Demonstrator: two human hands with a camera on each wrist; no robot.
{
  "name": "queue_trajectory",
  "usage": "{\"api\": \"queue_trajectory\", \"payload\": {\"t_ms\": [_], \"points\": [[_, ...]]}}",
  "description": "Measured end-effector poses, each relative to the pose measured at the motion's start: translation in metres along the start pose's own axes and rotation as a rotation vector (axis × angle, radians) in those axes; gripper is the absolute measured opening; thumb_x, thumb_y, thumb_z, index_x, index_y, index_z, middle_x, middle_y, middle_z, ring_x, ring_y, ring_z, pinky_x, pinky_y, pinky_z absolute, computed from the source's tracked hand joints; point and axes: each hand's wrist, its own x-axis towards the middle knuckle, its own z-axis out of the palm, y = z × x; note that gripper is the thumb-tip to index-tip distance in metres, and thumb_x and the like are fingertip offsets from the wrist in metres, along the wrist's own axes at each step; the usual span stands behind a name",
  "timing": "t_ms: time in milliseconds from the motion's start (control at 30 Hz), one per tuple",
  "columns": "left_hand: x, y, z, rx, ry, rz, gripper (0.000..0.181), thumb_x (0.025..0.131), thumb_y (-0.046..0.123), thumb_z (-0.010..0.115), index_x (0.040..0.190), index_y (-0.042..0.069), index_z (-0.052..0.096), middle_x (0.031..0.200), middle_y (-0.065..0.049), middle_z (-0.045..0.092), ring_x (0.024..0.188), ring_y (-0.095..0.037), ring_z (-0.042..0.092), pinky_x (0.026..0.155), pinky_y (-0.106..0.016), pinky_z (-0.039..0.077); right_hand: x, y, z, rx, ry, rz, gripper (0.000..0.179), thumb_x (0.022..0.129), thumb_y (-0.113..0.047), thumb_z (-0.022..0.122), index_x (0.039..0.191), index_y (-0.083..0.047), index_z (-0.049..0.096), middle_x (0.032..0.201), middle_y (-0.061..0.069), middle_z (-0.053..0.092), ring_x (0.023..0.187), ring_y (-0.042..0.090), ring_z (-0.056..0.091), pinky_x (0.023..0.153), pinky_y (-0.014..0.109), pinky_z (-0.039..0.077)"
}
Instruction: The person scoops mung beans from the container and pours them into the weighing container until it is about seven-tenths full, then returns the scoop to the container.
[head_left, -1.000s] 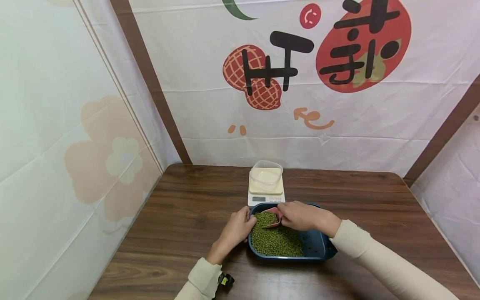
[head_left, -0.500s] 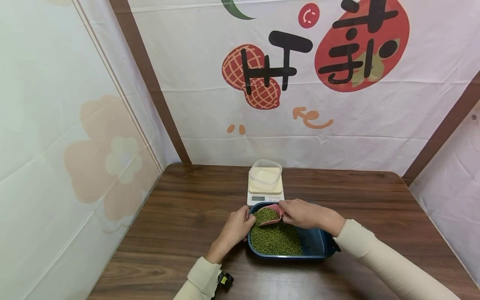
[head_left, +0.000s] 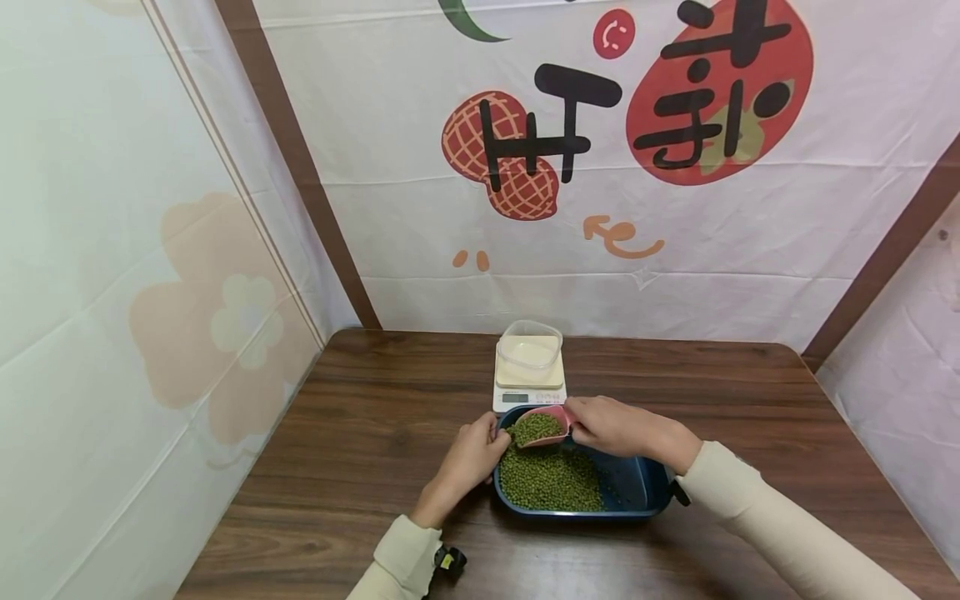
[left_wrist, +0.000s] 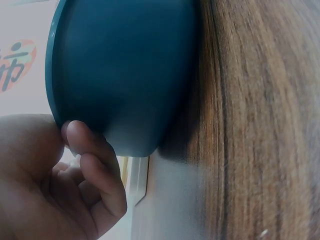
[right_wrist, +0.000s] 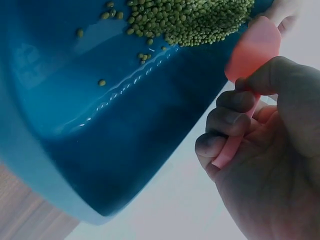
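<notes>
A blue tray (head_left: pixel 633 487) holds green mung beans (head_left: pixel 551 483), heaped toward its left side; its right part shows bare bottom with a few loose beans. My left hand (head_left: pixel 471 454) pinches the tray's left rim between thumb and fingers, as the left wrist view also shows. In my right hand (head_left: pixel 622 427) is the handle of a pink scoop (head_left: pixel 557 414), with the fingers curled round it in the right wrist view (right_wrist: pixel 265 115). The scoop is loaded with beans and sits over the tray's back left part, close to my left fingertips.
Directly behind the tray stands a white kitchen scale (head_left: pixel 528 392) bearing a clear plastic container (head_left: pixel 530 354). Both are on a brown wooden table (head_left: pixel 375 417). A printed white cloth (head_left: pixel 405 225) hangs at the table's back, with more cloth at the sides.
My right hand has moved slightly up and right, lifting the scoop out of the beans with a load in it. The left hand keeps its grip on the tray rim.
</notes>
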Motion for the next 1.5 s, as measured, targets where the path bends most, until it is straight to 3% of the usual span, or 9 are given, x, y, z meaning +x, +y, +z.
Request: {"api": "queue_trajectory", "payload": {"t_ms": [533, 800, 1500], "points": [[0.000, -0.001, 0.000, 0.000, 0.005, 0.009, 0.024, 0.103, 0.015, 0.053, 0.081, 0.012, 0.045, 0.058, 0.003, 0.044, 0.037, -0.010, 0.054, 0.042, -0.029, 0.049, -0.010, 0.007, -0.011, 0.019, 0.037, 0.034, 0.013, 0.108, -0.009, 0.050, 0.096, -0.015, 0.048, 0.077, -0.007, 0.036, 0.062, 0.003, 0.030, 0.061, 0.024, 0.031], [0.000, -0.001, 0.000, -0.002, 0.005, 0.013, 0.023, 0.103, 0.015, 0.054, 0.081, 0.012, 0.046, 0.057, 0.004, 0.043, 0.037, -0.010, 0.054, 0.042, -0.030, 0.049, -0.011, 0.009, -0.022, 0.005, 0.071, 0.032, 0.010, 0.107, -0.009, 0.051, 0.099, -0.014, 0.052, 0.077, -0.006, 0.038, 0.062, 0.004, 0.032, 0.061, 0.024, 0.031], [0.001, -0.001, 0.000, -0.002, -0.009, 0.001, 0.023, 0.104, 0.017, 0.052, 0.082, 0.013, 0.047, 0.060, 0.002, 0.046, 0.039, -0.010, 0.055, 0.043, -0.029, 0.050, 0.003, 0.016, -0.040, 0.013, 0.115, 0.071, 0.008, 0.109, -0.010, 0.051, 0.101, -0.013, 0.053, 0.077, -0.004, 0.040, 0.063, 0.006, 0.034, 0.062, 0.025, 0.033]]}}
